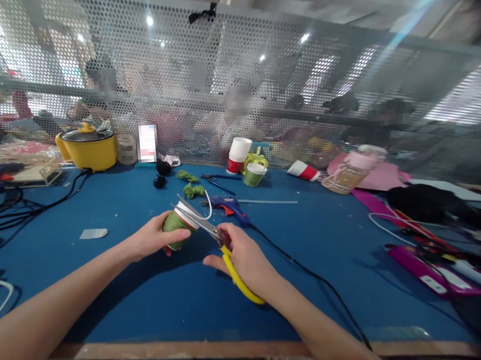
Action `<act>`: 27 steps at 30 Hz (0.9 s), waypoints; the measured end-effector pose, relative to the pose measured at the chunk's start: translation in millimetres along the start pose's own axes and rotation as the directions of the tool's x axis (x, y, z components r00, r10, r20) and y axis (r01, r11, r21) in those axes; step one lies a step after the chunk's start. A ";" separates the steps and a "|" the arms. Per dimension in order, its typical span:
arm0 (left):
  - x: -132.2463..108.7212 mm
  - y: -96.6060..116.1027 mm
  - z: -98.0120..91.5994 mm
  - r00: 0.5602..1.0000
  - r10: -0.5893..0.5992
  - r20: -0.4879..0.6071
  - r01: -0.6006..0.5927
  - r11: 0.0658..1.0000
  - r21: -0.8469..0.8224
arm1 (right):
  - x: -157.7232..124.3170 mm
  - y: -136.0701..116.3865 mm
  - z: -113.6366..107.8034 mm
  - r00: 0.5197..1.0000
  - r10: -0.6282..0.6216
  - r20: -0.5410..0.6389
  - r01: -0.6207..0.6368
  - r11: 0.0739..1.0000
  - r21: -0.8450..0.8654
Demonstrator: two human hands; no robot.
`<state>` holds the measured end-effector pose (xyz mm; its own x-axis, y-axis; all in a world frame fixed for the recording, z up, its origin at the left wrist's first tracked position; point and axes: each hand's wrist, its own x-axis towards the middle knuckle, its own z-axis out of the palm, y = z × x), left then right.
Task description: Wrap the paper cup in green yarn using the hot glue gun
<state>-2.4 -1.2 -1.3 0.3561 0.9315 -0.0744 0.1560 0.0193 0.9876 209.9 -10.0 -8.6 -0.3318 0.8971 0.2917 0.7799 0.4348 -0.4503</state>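
Across the near middle of the table (150, 298), a light cup under scissors

From the head view, the paper cup (173, 228), wrapped in green yarn, is tilted above the table. The left hand (172, 232) has its fingers curled around the yarn side. The right hand (244, 254) grips the yellow-handled scissors (215, 233), thumb stretched out; their blades are at the white rim. Probably the cup is very light and its wall bends easily; yarn should not slip much, so best hold the wrapped side gently.
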 end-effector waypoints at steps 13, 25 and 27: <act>3.9 -4.8 -1.1 0.993 0.058 -0.102 -0.048 0.994 0.095 | -2.1 -6.3 -5.4 1.000 0.000 0.010 0.001 0.997 -0.083; 0.6 -2.2 -14.4 0.993 -0.047 0.106 0.063 0.985 -0.159 | -0.5 -3.0 -5.6 1.000 -0.024 0.006 0.025 0.998 -0.059; -0.1 -0.3 -10.9 0.996 -0.048 0.080 0.056 0.993 -0.100 | 0.4 -2.0 -4.9 1.000 -0.023 0.011 0.024 0.998 -0.060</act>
<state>-12.6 2.6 -0.1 0.4210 0.8973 -0.1329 0.0830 0.1077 0.9907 210.8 -10.9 -3.4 -0.3552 0.8876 0.2931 0.8023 0.4504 -0.3917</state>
